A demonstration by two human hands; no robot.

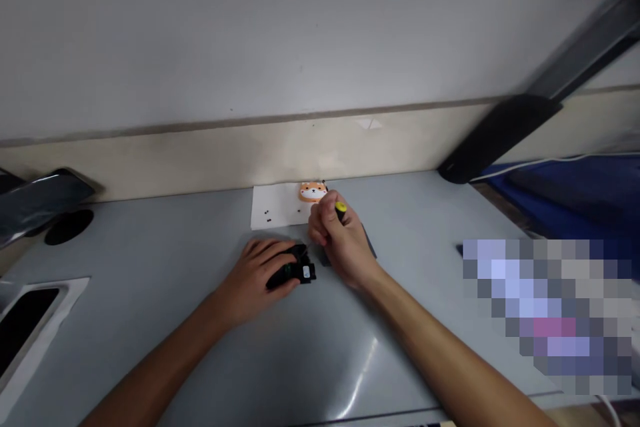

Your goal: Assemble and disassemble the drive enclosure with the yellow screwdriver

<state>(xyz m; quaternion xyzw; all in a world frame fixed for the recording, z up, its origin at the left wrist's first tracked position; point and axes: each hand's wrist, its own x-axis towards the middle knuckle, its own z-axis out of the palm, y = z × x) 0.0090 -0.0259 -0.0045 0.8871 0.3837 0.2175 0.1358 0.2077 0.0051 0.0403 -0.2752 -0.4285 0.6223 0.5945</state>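
My left hand (267, 273) is closed over a small black device (304, 268) with a white label, pressing it down on the grey table (210, 373). What kind of device it is, I cannot make out. Wrapped in the fist of my right hand (345, 237) is a screwdriver (341, 209), its yellow-capped black handle poking out at the top. Its thin shaft points left toward the device; whether the tip touches is too small to tell. Behind the hands lies a white sheet (280, 200) with several tiny dark screws (269, 219) on it. A dark flat piece (369, 240) is partly hidden under my right hand.
An orange and white animal-face item (313, 191) sits on the sheet's far edge. A phone-like black slab (27, 317) rests on white paper at left, below a dark stand (70, 227). A black post base (490, 137) stands back right, near a blurred-out area and blue cloth (590, 193).
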